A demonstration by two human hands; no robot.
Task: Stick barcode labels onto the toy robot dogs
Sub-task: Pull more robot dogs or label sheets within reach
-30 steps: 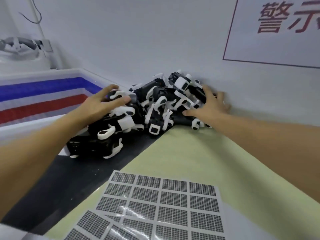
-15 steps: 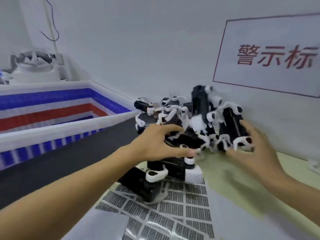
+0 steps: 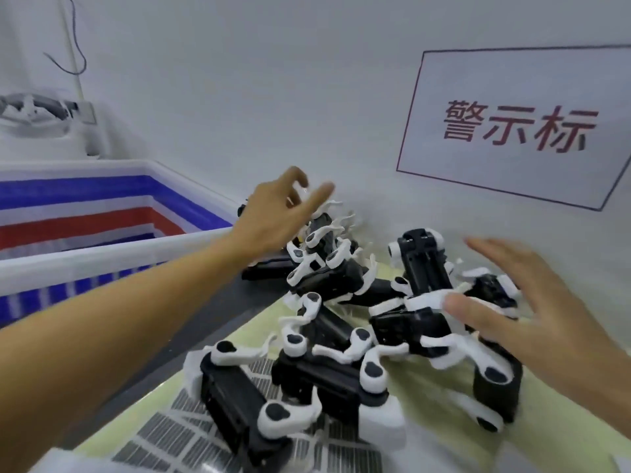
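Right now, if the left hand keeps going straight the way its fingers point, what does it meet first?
Probably the white wall. The left hand is raised above the far toy robot dogs, fingers aimed up and away over them, though depth is hard to judge here.

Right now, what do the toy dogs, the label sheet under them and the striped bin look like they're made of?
Toy robot dogs: likely hard moulded plastic, matte black bodies with smooth white legs. Barcode label sheet: glossy paper or film, judging by its sheen. Striped bin: probably plastic, with a thick white moulded rim and ribbed walls.
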